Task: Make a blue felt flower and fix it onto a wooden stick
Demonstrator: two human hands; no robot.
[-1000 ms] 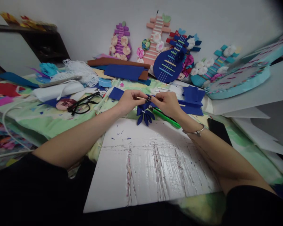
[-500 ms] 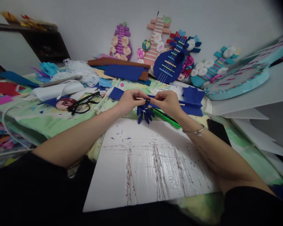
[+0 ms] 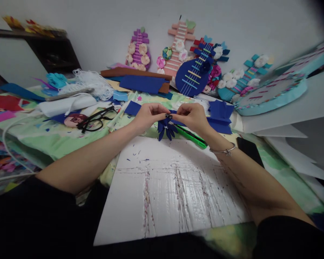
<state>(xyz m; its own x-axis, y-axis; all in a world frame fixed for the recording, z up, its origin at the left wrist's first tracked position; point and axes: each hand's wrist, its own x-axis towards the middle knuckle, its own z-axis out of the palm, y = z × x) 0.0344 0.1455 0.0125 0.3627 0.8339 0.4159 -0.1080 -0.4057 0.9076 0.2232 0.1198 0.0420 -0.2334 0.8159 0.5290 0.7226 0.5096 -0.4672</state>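
Note:
Over the far edge of a scored white board (image 3: 167,194), my left hand (image 3: 149,116) and my right hand (image 3: 193,117) meet with thumb tips nearly touching. Both are closed in a pinch on the top of a dark blue craft flower (image 3: 166,132). Its narrow pointed petals hang below my fingertips, and the pinched part is mostly hidden by my fingers. Just beneath my right hand lies a green utility knife (image 3: 191,136), partly covered by it. A blue strip (image 3: 133,108) stretches behind both hands, with more folded blue sheet (image 3: 220,109) to the right.
Black glasses (image 3: 95,120) and a tangle of white string (image 3: 90,84) lie on the left. A black phone (image 3: 250,151) is by my right forearm. Decorated lute-shaped crafts, including a blue one (image 3: 190,77), lean on the wall. Stacked sheets (image 3: 142,83) lie before them.
My fingers shift slightly at the top of the flower, and its petals turn and rise a little. A pale thin stick by my left fingertips no longer shows.

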